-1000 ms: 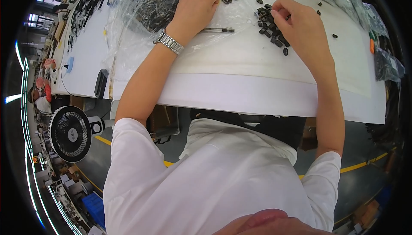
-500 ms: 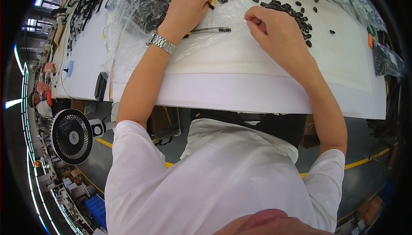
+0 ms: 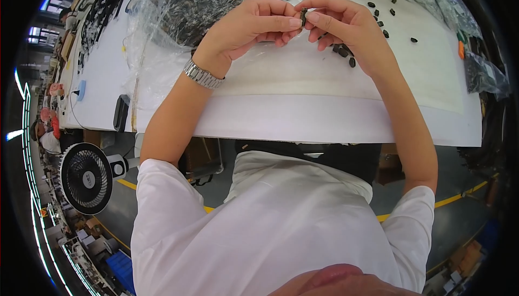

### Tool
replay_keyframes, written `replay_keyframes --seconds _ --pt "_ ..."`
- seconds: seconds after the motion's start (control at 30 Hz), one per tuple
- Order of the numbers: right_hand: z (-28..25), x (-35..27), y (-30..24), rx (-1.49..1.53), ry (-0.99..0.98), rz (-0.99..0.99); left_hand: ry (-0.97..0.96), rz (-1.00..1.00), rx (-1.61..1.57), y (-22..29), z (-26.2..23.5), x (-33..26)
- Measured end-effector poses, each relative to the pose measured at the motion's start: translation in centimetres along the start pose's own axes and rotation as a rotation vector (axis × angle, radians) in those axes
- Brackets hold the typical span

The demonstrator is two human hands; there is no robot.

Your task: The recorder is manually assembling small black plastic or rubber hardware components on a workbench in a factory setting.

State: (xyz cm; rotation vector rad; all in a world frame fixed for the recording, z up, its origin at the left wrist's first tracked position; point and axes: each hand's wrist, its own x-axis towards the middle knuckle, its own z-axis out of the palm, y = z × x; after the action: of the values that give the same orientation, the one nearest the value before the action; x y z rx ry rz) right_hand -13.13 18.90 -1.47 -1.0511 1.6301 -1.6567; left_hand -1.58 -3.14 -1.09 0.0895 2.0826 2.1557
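Fan: a small fan (image 3: 85, 178) stands on the floor at far left, below the tabletop (image 3: 324, 120) edge.
Bag: a clear plastic bag (image 3: 178, 4) of dark parts lies on the tabletop, up and left of the hands; its contents are too blurred to count.
Left hand: the left hand (image 3: 251, 26), a metal watch (image 3: 203, 74) at its wrist, is raised over the tabletop, its fingers narrowed onto 1 small black piece (image 3: 303, 16).
Black piece: it is pinched between both hands' fingertips, held above the tabletop, not lying on it.
Right hand: the right hand (image 3: 346, 23) pinches the same piece from the other side.
Loose pieces: many more small black pieces (image 3: 344, 52) lie scattered under and right of the right hand.
Progress: judging by the scatter, most pieces look unhandled; 1 is in hand.
Change: 0.5 s ago the hands were apart, the left at the bag, the right by the loose pieces; now they meet at the middle.
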Motion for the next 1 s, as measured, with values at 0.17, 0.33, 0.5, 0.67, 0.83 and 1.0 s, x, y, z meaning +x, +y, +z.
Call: replay_keyframes --seconds 0.17,0.33,0.5,0.67,0.83,1.0 --pt "-0.2 0.1 -0.1 0.143 -0.029 0.073 -0.076 -0.028 -0.093 -0.5 -0.2 0.1" --pt "-0.6 0.1 0.2 0.199 -0.003 0.095 -0.008 0.014 -0.017 0.8 0.8 -0.7" --pt "-0.4 0.0 0.2 0.173 0.010 0.097 0.059 0.070 0.113 1.0 1.2 -1.0" --pt "-0.3 -0.1 0.0 0.107 0.015 0.066 0.054 0.046 0.104 1.1 1.2 -1.0" --pt "0.2 -0.1 0.0 0.034 0.018 0.012 0.167 0.020 0.218 1.6 2.6 -1.4" --pt "1.7 -0.1 0.5 -0.065 0.136 -0.097 0.308 0.023 0.234 0.9 3.5 -0.8"
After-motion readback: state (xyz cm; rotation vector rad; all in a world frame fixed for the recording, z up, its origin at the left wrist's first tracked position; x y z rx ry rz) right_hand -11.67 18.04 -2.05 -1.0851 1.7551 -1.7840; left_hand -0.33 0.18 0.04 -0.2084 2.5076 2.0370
